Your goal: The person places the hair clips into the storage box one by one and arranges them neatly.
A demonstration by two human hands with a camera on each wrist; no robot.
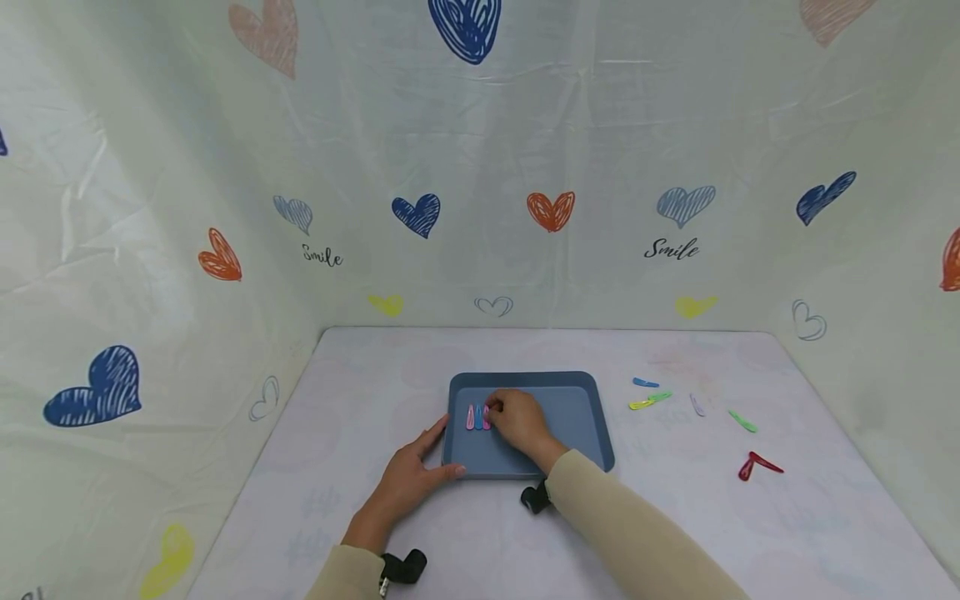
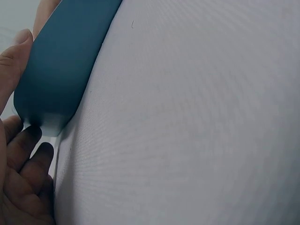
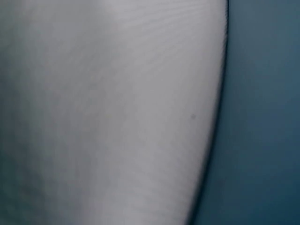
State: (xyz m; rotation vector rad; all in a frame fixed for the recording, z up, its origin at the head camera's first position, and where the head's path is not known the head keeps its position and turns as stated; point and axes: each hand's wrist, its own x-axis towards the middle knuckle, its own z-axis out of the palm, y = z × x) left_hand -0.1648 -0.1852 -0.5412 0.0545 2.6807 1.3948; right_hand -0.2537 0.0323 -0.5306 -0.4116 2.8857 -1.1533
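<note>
On the blue-grey tray [image 1: 577,425], a pink snap hair clip [image 1: 470,417] and a blue hair clip [image 1: 478,417] lie side by side, parallel. Just right of them, my right hand [image 1: 521,422] pinches the top of another pink hair clip [image 1: 487,419] between thumb and fingertips. My left hand [image 1: 408,479] rests against the tray's near left corner, fingers along the left side and thumb at the front rim. The left wrist view shows that hand's fingers [image 2: 35,168] beside the tray wall [image 2: 61,65]. In the right wrist view the right hand is out of sight.
Right of the tray, several clips lie loose on the white table [image 1: 675,517]: a blue clip [image 1: 645,382], a yellow clip [image 1: 641,405], a green clip [image 1: 742,421], a pale purple clip [image 1: 697,405] and dark red clips [image 1: 763,463]. A heart-patterned curtain [image 1: 487,150] hangs behind.
</note>
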